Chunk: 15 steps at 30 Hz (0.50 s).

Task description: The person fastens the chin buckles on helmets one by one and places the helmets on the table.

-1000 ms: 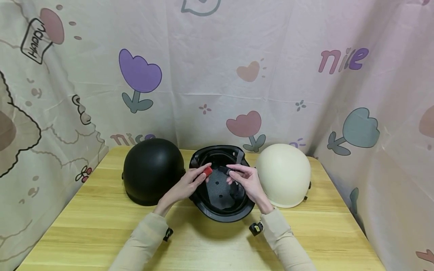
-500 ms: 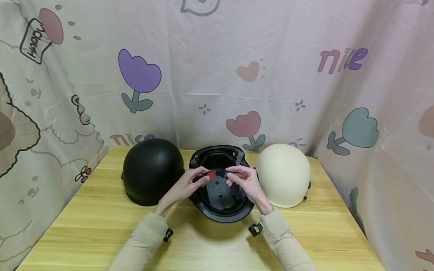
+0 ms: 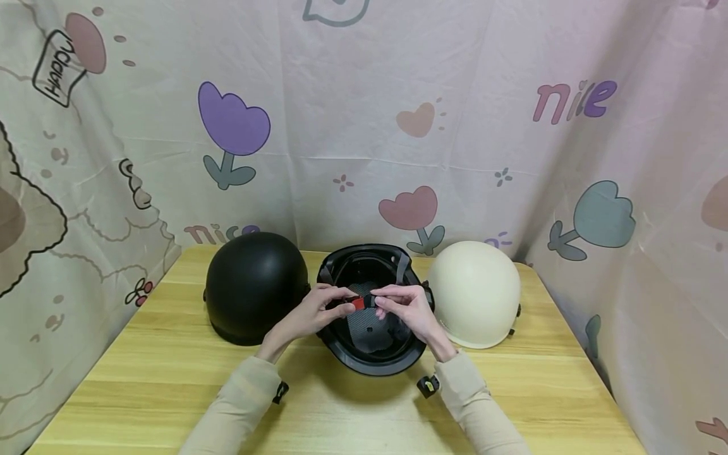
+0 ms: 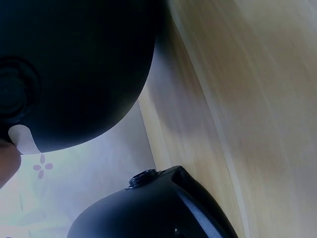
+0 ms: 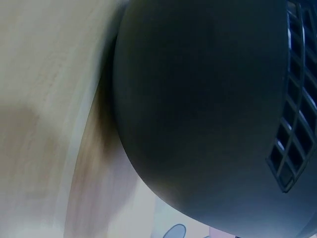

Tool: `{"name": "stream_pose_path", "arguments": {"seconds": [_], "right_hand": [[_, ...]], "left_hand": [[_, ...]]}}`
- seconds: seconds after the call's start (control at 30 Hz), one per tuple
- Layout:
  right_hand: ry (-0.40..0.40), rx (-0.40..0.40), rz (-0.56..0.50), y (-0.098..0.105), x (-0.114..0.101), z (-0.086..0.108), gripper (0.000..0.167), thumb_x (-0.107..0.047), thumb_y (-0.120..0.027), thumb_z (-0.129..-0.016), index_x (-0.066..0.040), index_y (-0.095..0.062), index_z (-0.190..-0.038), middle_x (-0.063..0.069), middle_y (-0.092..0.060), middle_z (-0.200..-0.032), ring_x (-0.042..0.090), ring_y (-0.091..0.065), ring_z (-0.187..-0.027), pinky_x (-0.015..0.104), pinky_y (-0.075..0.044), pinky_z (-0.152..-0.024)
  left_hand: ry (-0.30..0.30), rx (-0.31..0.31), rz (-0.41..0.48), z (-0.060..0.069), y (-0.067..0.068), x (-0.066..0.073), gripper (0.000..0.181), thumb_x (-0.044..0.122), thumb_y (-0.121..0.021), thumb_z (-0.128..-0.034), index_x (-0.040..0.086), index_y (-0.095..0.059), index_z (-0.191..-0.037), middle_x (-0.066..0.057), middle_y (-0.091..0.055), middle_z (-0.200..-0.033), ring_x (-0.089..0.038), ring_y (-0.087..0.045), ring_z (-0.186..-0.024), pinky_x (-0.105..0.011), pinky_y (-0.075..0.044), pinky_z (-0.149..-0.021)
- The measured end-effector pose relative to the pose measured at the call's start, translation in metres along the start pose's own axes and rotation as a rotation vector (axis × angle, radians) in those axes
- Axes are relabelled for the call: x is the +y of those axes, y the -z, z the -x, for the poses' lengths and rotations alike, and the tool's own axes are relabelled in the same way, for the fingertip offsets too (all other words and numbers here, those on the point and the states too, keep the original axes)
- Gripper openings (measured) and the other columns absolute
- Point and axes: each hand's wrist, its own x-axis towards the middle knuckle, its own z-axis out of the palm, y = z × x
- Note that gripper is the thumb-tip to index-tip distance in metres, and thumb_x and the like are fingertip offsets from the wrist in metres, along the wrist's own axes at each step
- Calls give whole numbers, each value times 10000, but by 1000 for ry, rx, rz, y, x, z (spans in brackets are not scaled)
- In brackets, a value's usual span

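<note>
Over the upturned black helmet point(image 3: 372, 366) in the head view, my left hand point(image 3: 313, 311) pinches a red buckle half point(image 3: 357, 304) between thumb and fingers. Opposite it, my right hand point(image 3: 411, 311) pinches a black buckle half point(image 3: 369, 301). The two halves meet end to end; whether they are locked cannot be seen. A grey strap point(image 3: 402, 268) runs down inside the helmet's right side. In the left wrist view a fingertip point(image 4: 7, 161) shows beside the helmet's dark shell point(image 4: 84, 64). The right wrist view holds mostly the shell point(image 5: 198, 109) with its lattice vent point(image 5: 297, 114); no hand appears there.
A black helmet point(image 3: 257, 287) sits dome up close on the left, its side knob point(image 4: 143, 178) showing in the left wrist view. To the right stands a cream helmet point(image 3: 474, 294). The wooden table point(image 3: 364, 423) backs onto a printed curtain point(image 3: 341, 126).
Both hands have drawn closer together and slightly lower. The red and black buckle halves, apart a second ago, now meet. The upturned helmet has shifted slightly; the other helmets stay put.
</note>
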Motion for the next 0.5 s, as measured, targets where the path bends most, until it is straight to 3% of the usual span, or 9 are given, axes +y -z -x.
{"name": "stream_pose_path", "arguments": {"seconds": [0.1,0.27,0.5], "right_hand": [[-1,-18,23,-2,-1,0,284,56,-623,-950,271,-602,-1134,44,-643,-1029,48,-721,-741,200,-599,-698],[-3,-25,46,-4,-2,2,275,59,-619,-951,252,-614,-1146,100,-638,-994,67,-731,-753,216,-605,-710],[-1,6,15,-3,0,3,287,27,-647,-946,248,-625,-1129,33,-680,-950,120,-747,-771,251,-618,-701]], "left_hand": [[-5,-9,-28,0,0,2,296,311,-642,-985,153,-698,-1229,-33,-735,-1072,-320,-473,-1223,-581,-327,-1073],[-25,-28,-60,-1,-1,3,305,303,-628,-995,138,-701,-1240,-16,-739,-1070,-313,-485,-1233,-590,-308,-1094],[-10,-33,-75,0,-1,4,310,302,-610,-1007,146,-696,-1261,14,-713,-1005,-321,-447,-1247,-584,-320,-1078]]}}
